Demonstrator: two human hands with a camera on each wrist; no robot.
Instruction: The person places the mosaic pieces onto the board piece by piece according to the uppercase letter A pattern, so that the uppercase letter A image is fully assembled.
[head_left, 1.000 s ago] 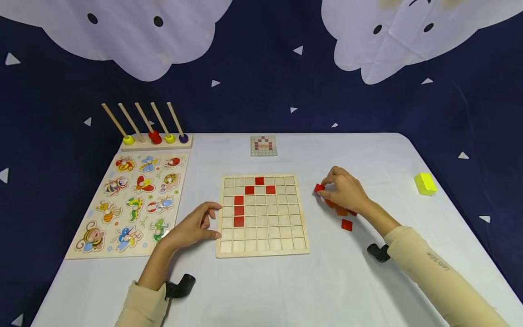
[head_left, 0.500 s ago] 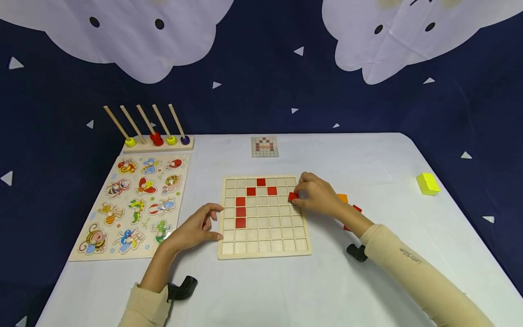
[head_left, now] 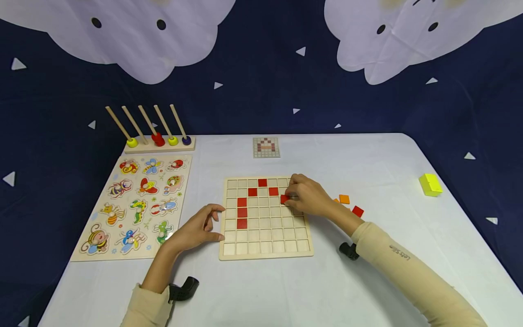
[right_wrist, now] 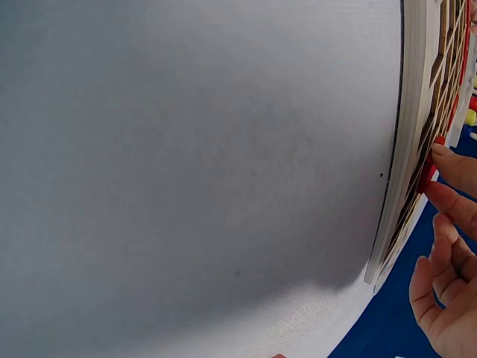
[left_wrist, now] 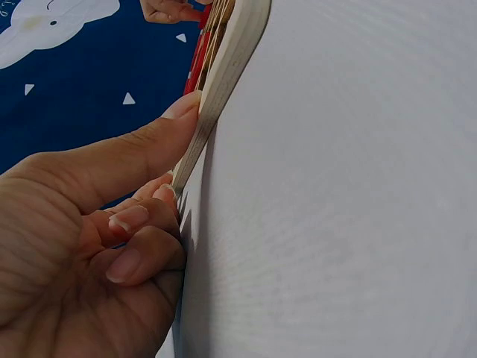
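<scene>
A square wooden grid board (head_left: 265,259) lies on the white table, with several red tiles (head_left: 242,212) seated in its cells. My left hand (head_left: 195,230) touches the board's left edge with thumb and forefinger tips; in the left wrist view the thumb (left_wrist: 149,145) rests on the rim and the other fingers bend inward. Over the board's right part, my right hand (head_left: 308,196) pinches a red tile (head_left: 284,199) between thumb and forefinger. The right wrist view shows this tile (right_wrist: 428,171) tilted at the grid, its far side hidden by the fingertips.
Loose orange tiles (head_left: 344,199) and a red one (head_left: 357,211) lie right of the board, partly behind my right forearm. A pattern card (head_left: 266,147) lies behind it. Left stand an insect puzzle (head_left: 132,206) and a peg stacker (head_left: 161,147); a yellow block (head_left: 431,185) sits far right.
My right hand has carried a red tile leftward from the loose pile to the board's right side. The left hand has stayed at the board's left edge.
</scene>
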